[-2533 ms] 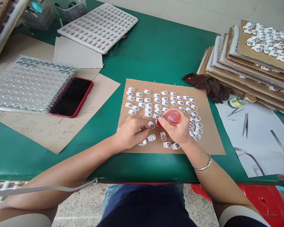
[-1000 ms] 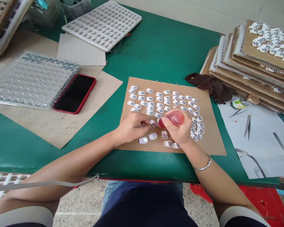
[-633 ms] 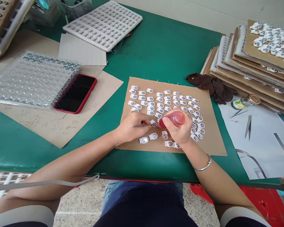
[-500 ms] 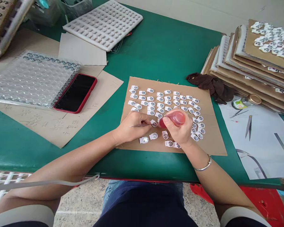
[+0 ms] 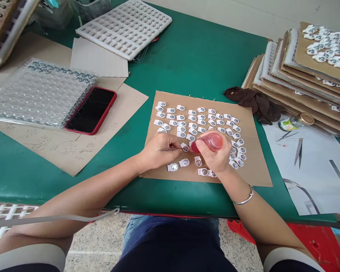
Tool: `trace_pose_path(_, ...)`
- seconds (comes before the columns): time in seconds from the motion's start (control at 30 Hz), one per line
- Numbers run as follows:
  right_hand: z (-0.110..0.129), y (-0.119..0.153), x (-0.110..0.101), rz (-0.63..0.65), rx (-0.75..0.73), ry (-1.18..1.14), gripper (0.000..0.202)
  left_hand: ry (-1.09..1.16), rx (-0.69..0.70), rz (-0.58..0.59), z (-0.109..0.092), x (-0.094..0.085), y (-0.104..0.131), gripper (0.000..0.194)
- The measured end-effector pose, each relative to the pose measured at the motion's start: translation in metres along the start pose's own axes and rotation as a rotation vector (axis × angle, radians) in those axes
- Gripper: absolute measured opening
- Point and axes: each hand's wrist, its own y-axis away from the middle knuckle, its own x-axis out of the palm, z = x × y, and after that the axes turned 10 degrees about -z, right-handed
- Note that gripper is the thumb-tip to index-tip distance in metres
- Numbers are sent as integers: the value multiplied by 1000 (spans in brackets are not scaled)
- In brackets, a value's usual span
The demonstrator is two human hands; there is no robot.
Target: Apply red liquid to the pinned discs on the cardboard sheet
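Observation:
A brown cardboard sheet (image 5: pixel 243 177) bears several rows of small white tabs with round metallic faces. My left hand (image 5: pixel 158 151) is closed round thin metal tweezers (image 5: pixel 166 150), whose tip meets a tab (image 5: pixel 184 147) near the sheet's middle. In my right hand (image 5: pixel 219 158) is a squeeze bottle (image 5: pixel 211 141) of red liquid, tilted with its nozzle pointing left, right beside that same tab. Whether the nozzle touches it I cannot tell. Loose tabs (image 5: pixel 184 162) lie just below my hands, and my right hand hides part of the rows.
To the left are a clear plastic tray (image 5: pixel 45 94) and a red-cased phone (image 5: pixel 91 110). A white foam tray (image 5: pixel 124 28) lies behind. On the right stand stacked cardboard layers (image 5: pixel 303 71), a dark cloth (image 5: pixel 255 102), a small jar (image 5: pixel 296 121) and spare tweezers (image 5: pixel 299 151) on paper.

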Motion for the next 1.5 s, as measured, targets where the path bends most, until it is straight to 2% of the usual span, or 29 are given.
trace_pose_path(0.23,0,2,0,4,3,0,14,6,-35,6,0,-1,-1,10)
trace_pose_path(0.87,0,5,5,-14,12,-29,14,2,-20,-4,0,0,-1,10)
trace_pose_path(0.93,-2,3,3,-2,71,-45,15,0,-15,-6,1,1,0,10)
trace_pose_path(1.0,-6,-2,0,-35,195,-92,19,-7,0,-17,3,2,1,9)
trace_pose_path(1.13,-16,-23,-15,-261,452,-305,28,-31,66,-60,1,3,2,8)
trace_pose_path(1.2,-18,-34,-25,-355,497,-421,29,-16,61,-104,-4,0,3,8)
trace_pose_path(1.27,-18,-44,-35,-396,531,-498,29,3,37,-161,-13,-5,3,9)
trace_pose_path(1.37,-14,-50,-46,-337,593,-546,32,-56,30,-175,-29,-12,9,8)
trace_pose_path(1.5,-7,-46,-50,-146,662,-573,40,-115,7,-151,-40,-12,27,8)
